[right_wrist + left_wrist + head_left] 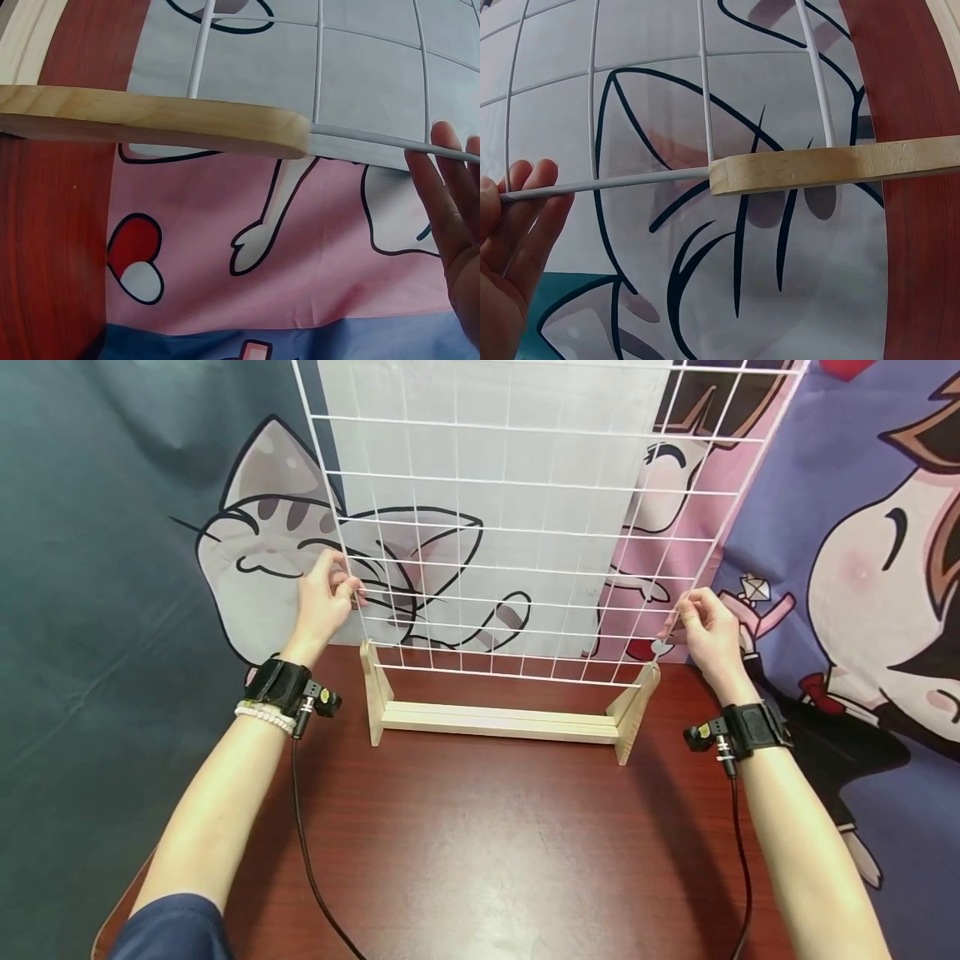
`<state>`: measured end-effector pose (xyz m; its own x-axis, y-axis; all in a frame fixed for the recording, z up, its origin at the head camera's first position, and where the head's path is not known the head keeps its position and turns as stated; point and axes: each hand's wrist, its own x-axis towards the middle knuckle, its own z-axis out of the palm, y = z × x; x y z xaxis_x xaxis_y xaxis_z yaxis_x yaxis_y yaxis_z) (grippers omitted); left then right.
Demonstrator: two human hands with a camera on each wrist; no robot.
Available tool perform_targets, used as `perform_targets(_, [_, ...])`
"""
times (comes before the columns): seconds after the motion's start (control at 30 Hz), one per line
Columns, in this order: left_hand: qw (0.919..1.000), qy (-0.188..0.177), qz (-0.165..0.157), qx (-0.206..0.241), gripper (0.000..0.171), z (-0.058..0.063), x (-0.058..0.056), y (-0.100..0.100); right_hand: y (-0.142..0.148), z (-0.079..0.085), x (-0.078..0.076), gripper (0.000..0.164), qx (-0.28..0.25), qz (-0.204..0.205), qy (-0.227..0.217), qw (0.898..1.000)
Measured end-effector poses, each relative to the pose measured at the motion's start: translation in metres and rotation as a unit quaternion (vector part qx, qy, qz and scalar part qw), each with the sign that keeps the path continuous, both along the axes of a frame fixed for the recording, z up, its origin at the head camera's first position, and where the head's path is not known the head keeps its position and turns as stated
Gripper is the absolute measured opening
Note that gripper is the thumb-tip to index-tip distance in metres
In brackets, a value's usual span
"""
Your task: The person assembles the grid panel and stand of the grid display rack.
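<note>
"Well, where does the white wire grid panel (525,529) sit?"

"It stands over the far part of the brown table (450,835), its lower corners at the two end uprights (636,714) of the pale wooden stand (498,724). The side rods meet the rounded tops of those uprights; the lowest crosswires (510,676) span between them. Depth of seating: cannot tell."

"Left hand (326,597)?"

"Thumb and fingers pinch the left side rod (326,472) a little above the stand. The left wrist view puts the fingertips behind the rod."

"Right hand (708,627)?"

"Likewise narrow: thumb and fingers pinch the right side rod (737,493), near the right upright's top. Its wrist view has fingers passing behind the rod."

"Surroundings?"

"Printed backdrop (82,568) beyond: kitten drawing (262,543) at left, partly seen through the panel; cartoon figure (855,560) at right. Each wrist carries a small black camera (700,737); the left also wears a beaded bracelet (264,716)."
</note>
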<state>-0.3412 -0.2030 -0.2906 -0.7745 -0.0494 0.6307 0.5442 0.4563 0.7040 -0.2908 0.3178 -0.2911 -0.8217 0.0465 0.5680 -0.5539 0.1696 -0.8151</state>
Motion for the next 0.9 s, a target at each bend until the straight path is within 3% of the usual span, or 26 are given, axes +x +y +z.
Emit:
perform_targets(0.3, [0.9998, 0.011, 0.009, -0.014, 0.015, -0.001, 0.002, 0.002, 0.002, -0.005, 0.001, 0.011, -0.002, 0.000, 0.003, 1.000])
perform_targets(0.5, [1.0000, -0.006, 0.005, 0.001, 0.013, -0.009, 0.002, 0.002, 0.001, -0.008, 0.000, 0.009, 0.013, -0.002, -0.001, 1.000])
perform_targets(0.7, [1.0000, 0.007, 0.004, -0.005, 0.014, -0.012, 0.000, 0.002, 0.000, -0.013, -0.002, 0.010, -0.012, 0.014, 0.003, 1.000])
perform_targets(0.9, [0.9999, -0.010, 0.003, -0.010, 0.013, -0.012, 0.001, 0.003, -0.001, -0.020, 0.002, 0.010, 0.007, 0.000, -0.007, 1.000])
